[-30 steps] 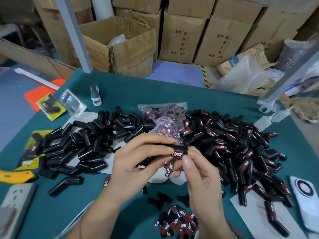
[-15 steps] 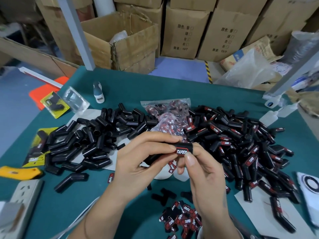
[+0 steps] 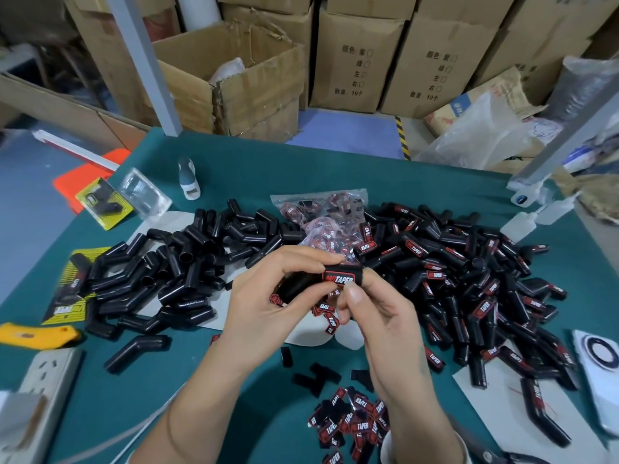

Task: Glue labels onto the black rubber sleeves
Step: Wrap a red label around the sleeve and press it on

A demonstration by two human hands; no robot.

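A black rubber sleeve (image 3: 298, 284) is held above the green table, gripped by my left hand (image 3: 268, 306) with fingers curled over its top. A red and black TAPER label (image 3: 340, 278) sits on the sleeve's right end. My right hand (image 3: 385, 316) pinches that end, thumb under the label and a fingertip behind it. Unlabelled sleeves (image 3: 187, 262) are heaped at the left, labelled sleeves (image 3: 469, 276) at the right. Loose labels (image 3: 351, 420) lie near the front edge, between my forearms.
A clear bag of labels (image 3: 321, 216) lies behind my hands. A small glue bottle (image 3: 188, 179) stands at the back left, squeeze bottles (image 3: 522, 222) at the back right. A yellow knife (image 3: 37, 336) and power strip (image 3: 43, 383) lie at the left. Cardboard boxes (image 3: 241, 82) stand behind the table.
Both hands keep their hold on the sleeve and label. The view has shifted slightly; the hands sit a little higher and further right in it.
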